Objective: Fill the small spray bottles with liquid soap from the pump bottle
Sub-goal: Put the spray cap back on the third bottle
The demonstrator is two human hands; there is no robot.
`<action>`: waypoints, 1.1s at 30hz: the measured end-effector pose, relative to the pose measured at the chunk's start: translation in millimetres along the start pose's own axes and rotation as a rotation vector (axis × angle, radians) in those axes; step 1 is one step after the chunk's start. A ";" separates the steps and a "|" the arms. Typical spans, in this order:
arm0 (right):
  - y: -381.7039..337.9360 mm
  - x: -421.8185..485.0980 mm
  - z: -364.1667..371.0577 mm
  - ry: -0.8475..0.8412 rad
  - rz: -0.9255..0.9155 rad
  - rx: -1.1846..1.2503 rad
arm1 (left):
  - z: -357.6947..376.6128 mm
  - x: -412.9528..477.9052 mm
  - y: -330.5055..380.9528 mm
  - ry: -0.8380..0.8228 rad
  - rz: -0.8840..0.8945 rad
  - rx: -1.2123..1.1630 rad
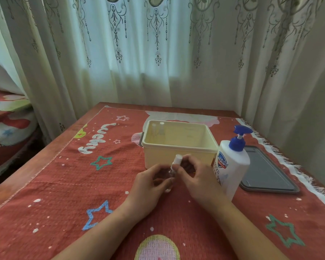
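Observation:
A small clear spray bottle [170,171] with a white cap [177,159] stands between my hands in front of the box. My left hand [150,186] grips its clear body. My right hand [199,180] pinches the white cap at the top. The white pump bottle [231,166] with a blue pump head stands upright just right of my right hand. Two more small clear spray bottles [158,128] stand in the far left corner of the cream plastic box [178,147].
A dark grey tray [266,175] lies flat to the right of the pump bottle. A red patterned cloth [73,184] covers the table. Curtains hang close behind the table, and a bed with similar fabric sits at the left.

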State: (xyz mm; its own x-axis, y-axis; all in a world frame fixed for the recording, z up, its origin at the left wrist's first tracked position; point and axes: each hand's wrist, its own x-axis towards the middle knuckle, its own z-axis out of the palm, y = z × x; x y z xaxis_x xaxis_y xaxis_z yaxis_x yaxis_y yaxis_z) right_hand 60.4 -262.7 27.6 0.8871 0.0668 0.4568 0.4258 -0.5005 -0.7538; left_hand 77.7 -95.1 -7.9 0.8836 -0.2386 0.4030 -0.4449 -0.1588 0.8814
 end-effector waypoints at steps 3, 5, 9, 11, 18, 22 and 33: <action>-1.0 -0.3 -0.4 0.005 0.002 0.008 | -0.1 -0.2 0.9 -0.001 0.003 -0.012; -0.7 -0.2 -1.8 -0.009 -0.009 0.007 | -0.6 -0.1 1.4 -0.001 0.001 -0.028; -1.4 1.3 -3.8 -0.061 -0.046 -0.058 | -0.6 -0.7 3.5 0.015 0.006 -0.027; -0.3 2.6 -2.9 -0.065 -0.045 -0.091 | -0.4 -1.1 4.3 0.015 0.019 -0.018; 2.2 1.6 2.5 -0.010 -0.020 -0.101 | 0.3 -1.6 7.0 0.015 0.015 -0.021; 10.0 1.9 2.4 -0.044 0.008 -0.112 | -0.5 -0.8 7.8 0.011 0.003 -0.045; 5.8 2.5 -3.4 -0.066 0.007 0.002 | 1.1 -1.2 6.8 -0.008 -0.027 -0.098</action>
State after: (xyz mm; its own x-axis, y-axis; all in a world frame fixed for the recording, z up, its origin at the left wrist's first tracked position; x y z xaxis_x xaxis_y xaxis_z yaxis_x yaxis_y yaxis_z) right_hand 64.4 -268.4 26.0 0.8999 0.1202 0.4193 0.4197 -0.4999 -0.7576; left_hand 73.5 -96.9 -2.6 0.8937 -0.2430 0.3772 -0.4042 -0.0711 0.9119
